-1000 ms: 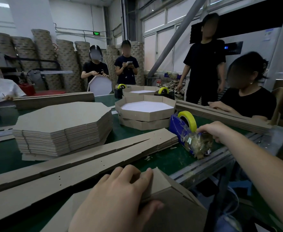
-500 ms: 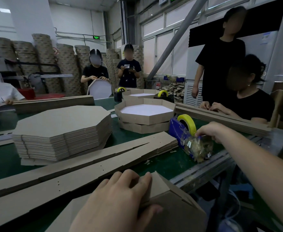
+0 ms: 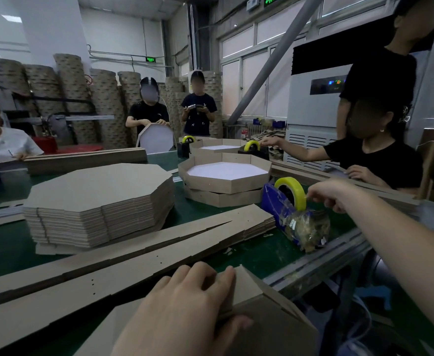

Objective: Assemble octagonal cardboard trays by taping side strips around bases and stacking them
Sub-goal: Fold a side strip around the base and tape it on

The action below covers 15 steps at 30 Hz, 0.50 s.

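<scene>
Gripped by left hand [image 3: 185, 312]: brown cardboard tray [image 3: 269, 317] wall. Pinched by right hand [image 3: 330, 194]: yellow tape roll [image 3: 291, 187]. Between: long brown cardboard strips [image 3: 133, 255], flat, lengthwise toward right hand.

1. One wide-angle camera sits on the person's head, facing forward and down across the green table [image 3: 257, 255].
2. It is closest to the left hand [image 3: 185, 312], gripping a cardboard tray [image 3: 269, 319] at the bottom edge.
3. The right hand [image 3: 326, 195], pinching the tape roll [image 3: 298, 191], lies farther out, right of centre, its forearm entering from the lower right corner.
4. The stack of bases [image 3: 100, 199], finished trays [image 3: 226, 176] and people opposite fill the far half.
</scene>
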### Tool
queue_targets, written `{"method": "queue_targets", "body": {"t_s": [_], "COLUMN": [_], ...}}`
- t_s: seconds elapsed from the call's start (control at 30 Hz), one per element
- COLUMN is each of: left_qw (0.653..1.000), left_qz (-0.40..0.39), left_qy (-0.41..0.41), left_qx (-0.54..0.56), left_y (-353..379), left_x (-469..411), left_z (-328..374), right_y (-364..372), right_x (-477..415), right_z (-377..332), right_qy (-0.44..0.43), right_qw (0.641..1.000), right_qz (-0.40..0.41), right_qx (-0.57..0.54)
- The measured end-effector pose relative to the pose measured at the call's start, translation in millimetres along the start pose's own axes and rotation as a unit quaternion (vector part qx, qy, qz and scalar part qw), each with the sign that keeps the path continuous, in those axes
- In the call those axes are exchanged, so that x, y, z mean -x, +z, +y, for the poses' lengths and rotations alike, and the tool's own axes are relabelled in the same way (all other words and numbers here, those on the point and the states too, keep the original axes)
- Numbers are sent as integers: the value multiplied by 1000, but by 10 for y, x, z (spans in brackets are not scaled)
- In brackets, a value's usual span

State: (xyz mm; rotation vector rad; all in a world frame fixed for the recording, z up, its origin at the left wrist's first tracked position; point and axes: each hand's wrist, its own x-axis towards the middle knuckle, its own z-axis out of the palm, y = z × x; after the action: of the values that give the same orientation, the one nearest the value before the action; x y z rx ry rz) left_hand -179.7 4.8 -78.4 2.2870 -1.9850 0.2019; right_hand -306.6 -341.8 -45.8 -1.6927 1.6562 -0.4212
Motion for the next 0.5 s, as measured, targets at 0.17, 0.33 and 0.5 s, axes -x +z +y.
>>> {"method": "queue_targets", "body": {"t_s": [0.17,0.33,0.5], "left_qw": [1000,1000,1000], "left_qz": [3,-2,-15], "left_qy": [0,1,6], "left_qx": [-8,-14,-14], "left_y": [11,14,15], "left_x": [-1,6,0], "left_z": [-11,-13,-27], "right_y": [-60,-116,-168], "right_x": [-18,-15,-4], "right_z": [-26,-36,-45], "right_qy": [37,79,94], "right_qw": [998,994,991], "right_qz": [-23,-61,-84], "right_qx": [48,37,36]}}
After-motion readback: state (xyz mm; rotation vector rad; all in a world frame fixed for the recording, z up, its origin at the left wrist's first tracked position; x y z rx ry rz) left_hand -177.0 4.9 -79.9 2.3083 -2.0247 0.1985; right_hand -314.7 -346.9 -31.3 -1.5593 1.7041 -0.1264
